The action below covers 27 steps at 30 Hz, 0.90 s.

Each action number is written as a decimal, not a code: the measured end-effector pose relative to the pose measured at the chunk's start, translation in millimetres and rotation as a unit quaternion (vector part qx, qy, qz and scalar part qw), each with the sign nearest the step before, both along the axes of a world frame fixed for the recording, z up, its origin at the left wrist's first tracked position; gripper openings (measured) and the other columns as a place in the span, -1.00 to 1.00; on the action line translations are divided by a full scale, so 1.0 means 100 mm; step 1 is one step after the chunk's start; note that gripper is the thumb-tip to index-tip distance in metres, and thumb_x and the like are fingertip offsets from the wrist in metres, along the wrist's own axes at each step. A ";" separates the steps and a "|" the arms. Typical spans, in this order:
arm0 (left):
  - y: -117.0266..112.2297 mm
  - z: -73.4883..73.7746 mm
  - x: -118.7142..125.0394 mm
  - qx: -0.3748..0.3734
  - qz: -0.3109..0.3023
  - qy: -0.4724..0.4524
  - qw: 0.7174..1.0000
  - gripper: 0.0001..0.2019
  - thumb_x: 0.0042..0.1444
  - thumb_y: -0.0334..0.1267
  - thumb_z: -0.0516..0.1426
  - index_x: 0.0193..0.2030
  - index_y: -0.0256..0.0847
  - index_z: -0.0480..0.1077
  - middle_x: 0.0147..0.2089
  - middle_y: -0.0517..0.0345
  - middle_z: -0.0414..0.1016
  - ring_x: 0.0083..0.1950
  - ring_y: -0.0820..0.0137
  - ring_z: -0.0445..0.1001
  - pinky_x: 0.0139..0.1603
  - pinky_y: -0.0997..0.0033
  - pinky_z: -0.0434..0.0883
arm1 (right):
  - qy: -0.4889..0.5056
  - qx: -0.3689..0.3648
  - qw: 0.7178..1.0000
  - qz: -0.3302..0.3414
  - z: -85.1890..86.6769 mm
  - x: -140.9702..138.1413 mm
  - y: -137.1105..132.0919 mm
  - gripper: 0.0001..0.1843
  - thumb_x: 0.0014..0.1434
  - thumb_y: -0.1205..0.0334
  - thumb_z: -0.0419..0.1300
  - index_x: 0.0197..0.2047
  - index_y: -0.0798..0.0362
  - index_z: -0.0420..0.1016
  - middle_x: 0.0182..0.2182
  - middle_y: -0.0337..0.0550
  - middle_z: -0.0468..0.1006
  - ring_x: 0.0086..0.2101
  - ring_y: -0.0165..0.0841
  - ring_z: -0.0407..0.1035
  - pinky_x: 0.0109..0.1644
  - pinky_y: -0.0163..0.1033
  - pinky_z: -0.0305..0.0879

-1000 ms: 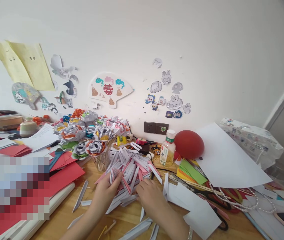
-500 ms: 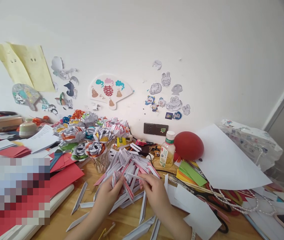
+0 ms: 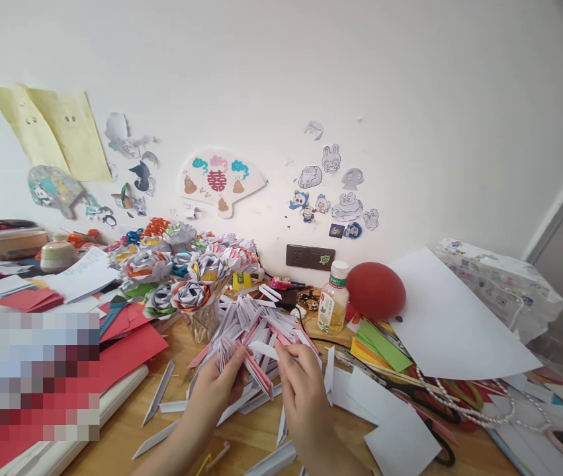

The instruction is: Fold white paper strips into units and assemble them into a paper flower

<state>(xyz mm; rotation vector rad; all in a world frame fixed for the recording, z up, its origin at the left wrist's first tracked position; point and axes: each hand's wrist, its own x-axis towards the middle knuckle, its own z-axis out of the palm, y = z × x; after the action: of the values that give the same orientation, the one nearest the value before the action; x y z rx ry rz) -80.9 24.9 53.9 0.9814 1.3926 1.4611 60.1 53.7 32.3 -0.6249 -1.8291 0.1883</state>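
Note:
My left hand (image 3: 217, 389) grips a fanned bundle of folded pink-and-white paper strips (image 3: 241, 360) above the wooden table (image 3: 241, 439). My right hand (image 3: 303, 387) pinches one white folded strip (image 3: 264, 349) and holds its tip against the bundle. Behind both hands lies a heap of more folded strips (image 3: 261, 317). Loose strips (image 3: 158, 391) are scattered on the wood around my forearms.
A glass with paper roses (image 3: 182, 277) stands behind the heap. Red paper sheets (image 3: 129, 344) lie at the left. A small bottle (image 3: 333, 297), a red balloon (image 3: 375, 291), coloured sheets (image 3: 378, 340), scissors (image 3: 410, 390) and white paper (image 3: 452, 317) fill the right side.
My right hand has risen from the table with a white strip and moved left to the bundle. My left hand has kept its grip and lifted the bundle slightly.

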 end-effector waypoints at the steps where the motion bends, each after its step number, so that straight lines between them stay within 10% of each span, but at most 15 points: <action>1: 0.00 0.00 0.00 -0.001 0.003 0.001 1.000 -0.48 -0.28 0.25 0.12 -0.70 -0.20 0.12 -0.83 0.45 -0.02 -0.78 0.67 -0.09 -0.75 0.62 -0.13 | 0.003 0.007 1.000 -0.001 0.01 0.00 -0.01 -0.48 0.18 0.50 -0.12 0.17 -0.03 0.17 -0.30 -0.07 0.36 -0.28 -0.34 0.31 -0.22 -0.25 0.33; 15: -0.04 0.02 0.03 0.007 0.011 0.000 1.000 -0.51 -0.19 0.20 0.10 -0.70 -0.18 0.07 -0.82 0.45 -0.05 -0.77 0.66 -0.10 -0.73 0.61 -0.11 | 0.000 -0.042 0.998 0.045 -0.05 -0.10 -0.13 -0.45 0.07 0.55 -0.10 0.07 -0.03 0.33 -0.37 -0.11 0.40 -0.34 -0.34 0.28 -0.28 -0.25 0.28; 27: -0.05 0.02 0.03 0.007 0.004 0.044 0.999 -0.48 -0.23 0.26 0.09 -0.68 -0.20 0.12 -0.80 0.42 0.00 -0.75 0.64 -0.06 -0.73 0.61 -0.11 | 0.138 -0.234 0.960 0.065 -0.03 -0.11 -0.07 -0.71 0.12 0.36 0.03 -0.17 0.02 0.53 -0.44 -0.15 0.41 -0.42 -0.39 0.35 -0.38 -0.36 0.32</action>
<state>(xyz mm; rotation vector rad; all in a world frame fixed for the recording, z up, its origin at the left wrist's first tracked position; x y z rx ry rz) -78.3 19.7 56.3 1.0614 1.4517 1.4503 49.0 46.6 29.4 -0.7596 -1.5583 0.7752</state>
